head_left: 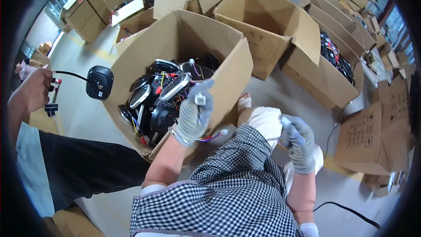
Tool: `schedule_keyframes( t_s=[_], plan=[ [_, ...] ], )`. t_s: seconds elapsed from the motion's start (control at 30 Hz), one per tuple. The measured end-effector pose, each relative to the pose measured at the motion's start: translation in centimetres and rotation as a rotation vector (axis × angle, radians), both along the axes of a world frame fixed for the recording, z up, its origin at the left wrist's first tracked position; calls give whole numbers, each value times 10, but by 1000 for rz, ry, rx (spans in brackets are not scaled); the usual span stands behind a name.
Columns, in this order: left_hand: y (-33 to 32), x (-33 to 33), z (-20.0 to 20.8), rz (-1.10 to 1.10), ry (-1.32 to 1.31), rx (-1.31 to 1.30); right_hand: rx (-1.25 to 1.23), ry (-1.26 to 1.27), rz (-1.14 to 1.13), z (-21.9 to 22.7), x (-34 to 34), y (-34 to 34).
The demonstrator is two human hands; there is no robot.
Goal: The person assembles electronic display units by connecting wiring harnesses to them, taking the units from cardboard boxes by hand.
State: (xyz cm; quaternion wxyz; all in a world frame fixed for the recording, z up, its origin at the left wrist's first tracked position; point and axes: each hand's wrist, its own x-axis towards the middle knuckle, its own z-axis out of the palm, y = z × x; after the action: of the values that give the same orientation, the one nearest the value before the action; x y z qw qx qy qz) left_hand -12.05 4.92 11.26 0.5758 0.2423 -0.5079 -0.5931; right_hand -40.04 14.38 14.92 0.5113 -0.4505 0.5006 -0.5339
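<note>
Here's the left hand (195, 116), pinching a white connector (200, 100) at the open carton's (234, 59) near side; the right hand (299, 145) grips a pale piece (285, 121) beside white trousers (265, 119).

The left glove (193, 118) is striped grey, the connector (200, 100) white (the garment (210, 202) checked black and white).

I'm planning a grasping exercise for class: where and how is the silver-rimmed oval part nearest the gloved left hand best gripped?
Probably by both long edges, pinched across the narrow width, from above through the open top of the cardboard box: the silver-rimmed oval part is elongated and lies slanted atop the pile.
</note>
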Motion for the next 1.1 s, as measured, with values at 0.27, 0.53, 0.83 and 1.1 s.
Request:
schedule_keyframes(
  t_s=[0.27,0.53,0.83,1.1],
  plan=[
    [43,-38,-3,163,-665,-433,60,323,337,35,63,-15],
    [50,-34,-14,110,-905,-545,150,580,547,31,54,-20],
    [48,-43,-28,158,-1050,-636,379,236,502,4,45,-13],
    [41,-47,-30,112,-977,-612,438,18,464,-19,57,-16]
  ],
)
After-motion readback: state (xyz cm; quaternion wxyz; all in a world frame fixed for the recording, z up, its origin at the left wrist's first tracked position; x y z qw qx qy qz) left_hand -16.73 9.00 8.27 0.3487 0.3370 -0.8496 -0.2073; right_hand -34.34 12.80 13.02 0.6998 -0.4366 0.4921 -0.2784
